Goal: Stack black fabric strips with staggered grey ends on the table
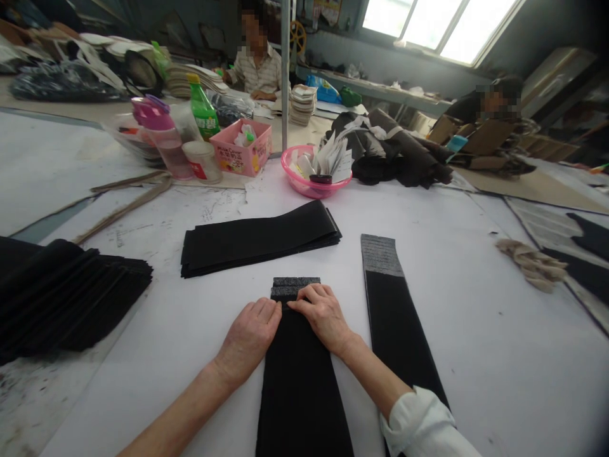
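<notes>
A long black fabric strip with a grey end lies on the white table straight in front of me. My left hand rests at the strip's left edge, fingers curled under. My right hand presses flat on the strip just below its grey end, fingers together and stretched toward the left. A second black strip with a grey top lies just to the right. A stack of black strips lies crosswise beyond my hands.
A fanned pile of black strips sits at the left. Behind are a pink basin, a pink box, a green bottle and cups. Dark cloth is heaped at the back. Two other people sit farther back. A frayed rag lies right.
</notes>
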`<move>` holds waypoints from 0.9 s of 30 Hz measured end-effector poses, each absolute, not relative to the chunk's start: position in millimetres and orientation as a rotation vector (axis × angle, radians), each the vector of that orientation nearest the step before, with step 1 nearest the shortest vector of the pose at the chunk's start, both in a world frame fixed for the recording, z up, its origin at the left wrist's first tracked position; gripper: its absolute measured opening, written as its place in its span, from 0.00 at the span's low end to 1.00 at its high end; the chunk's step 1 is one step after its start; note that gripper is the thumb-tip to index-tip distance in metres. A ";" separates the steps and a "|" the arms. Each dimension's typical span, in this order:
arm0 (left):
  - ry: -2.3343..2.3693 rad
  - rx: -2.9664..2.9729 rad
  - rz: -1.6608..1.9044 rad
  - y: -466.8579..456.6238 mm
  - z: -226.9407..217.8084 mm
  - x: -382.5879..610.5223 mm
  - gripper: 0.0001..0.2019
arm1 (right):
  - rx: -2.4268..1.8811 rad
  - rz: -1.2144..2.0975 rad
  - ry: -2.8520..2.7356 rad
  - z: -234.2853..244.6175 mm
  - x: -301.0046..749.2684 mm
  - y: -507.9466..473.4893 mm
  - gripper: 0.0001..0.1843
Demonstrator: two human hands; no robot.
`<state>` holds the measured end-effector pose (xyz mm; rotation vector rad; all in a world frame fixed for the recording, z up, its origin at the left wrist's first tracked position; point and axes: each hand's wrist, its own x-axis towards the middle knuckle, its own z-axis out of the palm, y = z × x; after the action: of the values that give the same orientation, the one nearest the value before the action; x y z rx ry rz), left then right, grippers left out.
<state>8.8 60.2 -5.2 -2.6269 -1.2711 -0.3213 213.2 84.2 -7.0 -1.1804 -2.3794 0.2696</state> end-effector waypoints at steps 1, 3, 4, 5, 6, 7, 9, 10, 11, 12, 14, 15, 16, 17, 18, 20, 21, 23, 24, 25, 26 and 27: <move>-1.260 -2.617 -0.284 59.9 -3.8 9.2 0.12 | -1.176 0.262 -2.383 -6.5 213.3 83.9 0.11; -1.250 -2.620 -0.246 59.5 -1.7 9.8 0.14 | -1.171 0.243 -2.395 -4.9 213.5 83.4 0.11; -1.248 -2.630 -0.230 59.5 -0.9 10.1 0.15 | -1.172 0.230 -2.400 -4.0 213.5 83.0 0.11; -1.247 -2.641 -0.215 59.5 -0.2 10.4 0.16 | -1.172 0.217 -2.407 -3.2 213.3 82.7 0.11; -1.246 -2.653 -0.199 59.6 0.5 10.7 0.17 | -1.172 0.206 -2.414 -2.5 213.0 82.4 0.11; -1.243 -2.660 -0.183 59.7 1.1 11.1 0.18 | -1.169 0.198 -2.419 -2.1 212.7 82.2 0.11; -1.230 -2.659 -0.144 59.7 2.5 11.9 0.19 | -1.158 0.189 -2.426 -1.9 211.9 82.3 0.11; -1.221 -2.654 -0.126 59.7 3.3 12.3 0.19 | -1.153 0.187 -2.427 -1.9 211.8 82.7 0.11; -1.211 -2.649 -0.109 59.7 4.0 12.7 0.19 | -1.149 0.184 -2.426 -1.7 212.0 83.4 0.10; -1.205 -2.645 -0.094 59.7 4.8 13.0 0.19 | -1.146 0.182 -2.427 -1.3 212.8 84.3 0.10; -1.203 -2.642 -0.070 59.7 6.4 13.4 0.19 | -1.139 0.175 -2.436 0.2 216.0 86.5 0.09; -1.204 -2.643 -0.063 59.7 7.3 13.6 0.19 | -1.132 0.170 -2.444 1.3 218.4 87.5 0.08; -1.207 -2.645 -0.059 59.7 8.2 13.8 0.19 | -1.121 0.165 -2.457 2.5 221.1 88.2 0.08; -1.210 -2.649 -0.057 59.6 9.0 14.0 0.20 | -1.108 0.157 -2.473 3.5 223.9 88.7 0.08; -1.215 -2.653 -0.058 59.6 9.8 14.2 0.20 | -1.096 0.147 -2.487 4.3 226.6 88.8 0.08; -1.230 -2.666 -0.060 59.3 11.1 14.4 0.20 | -1.086 0.131 -2.505 4.9 230.8 88.1 0.08; -1.238 -2.674 -0.059 59.2 11.6 14.4 0.21 | -1.088 0.126 -2.508 4.7 232.0 87.4 0.08; -1.253 -2.694 -0.056 58.9 12.4 14.2 0.22 | -1.098 0.120 -2.505 3.6 233.0 86.0 0.08; -1.253 -2.702 -0.054 58.8 12.8 14.2 0.23 | -1.102 0.118 -2.506 3.0 232.8 85.3 0.08; -1.250 -2.705 -0.049 58.8 13.3 14.5 0.23 | -1.106 0.113 -2.508 2.5 232.3 84.7 0.08; -1.243 -2.700 -0.041 58.9 13.8 15.1 0.23 | -1.108 0.106 -2.513 2.2 231.6 84.2 0.08; -1.230 -2.689 -0.034 59.0 14.4 16.1 0.22 | -1.110 0.097 -2.518 2.0 230.9 83.7 0.08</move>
<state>16.1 59.0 14.4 -2.6889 -1.2303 -0.0338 230.9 83.7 2.0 -1.1101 -2.5178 0.0973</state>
